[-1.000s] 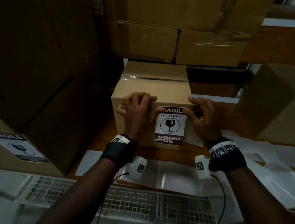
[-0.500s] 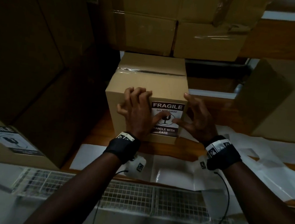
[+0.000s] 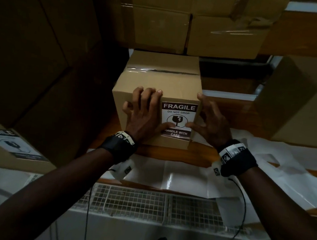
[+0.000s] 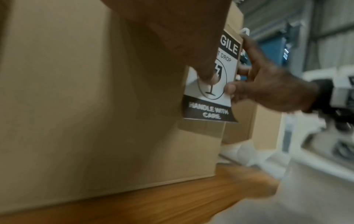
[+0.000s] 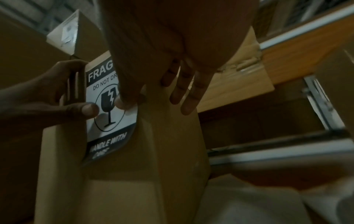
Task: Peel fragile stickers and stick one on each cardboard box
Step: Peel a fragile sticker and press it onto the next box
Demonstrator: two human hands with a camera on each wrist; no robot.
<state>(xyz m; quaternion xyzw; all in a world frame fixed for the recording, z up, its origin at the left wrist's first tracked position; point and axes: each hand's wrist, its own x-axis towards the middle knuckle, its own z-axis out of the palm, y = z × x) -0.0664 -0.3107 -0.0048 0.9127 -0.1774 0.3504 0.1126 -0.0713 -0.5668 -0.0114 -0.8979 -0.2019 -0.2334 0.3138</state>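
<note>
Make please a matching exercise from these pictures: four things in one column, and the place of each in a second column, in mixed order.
1. fragile sticker
2. left hand
3. right hand
4. backing sheets

A. at the box's right front edge
B. flat on the wooden table
C. on the front face of the small box
D. on the box front, left of the label

Pairs: 1-C, 2-D, 3-A, 4-B

The left hand (image 3: 143, 116) covers the left edge of the fragile sticker (image 3: 177, 119); its thumb hides the first letter of "HANDLE". In the left wrist view the palm masks the start of "FRAGILE". The sticker's bottom corners appear lifted off the cardboard box (image 3: 157, 77); adhesion there cannot be confirmed. The labelled box (image 3: 11, 145) at near left is cut by the frame edge, its sticker text blurred. The near-right background in the right wrist view is smeared.
</note>
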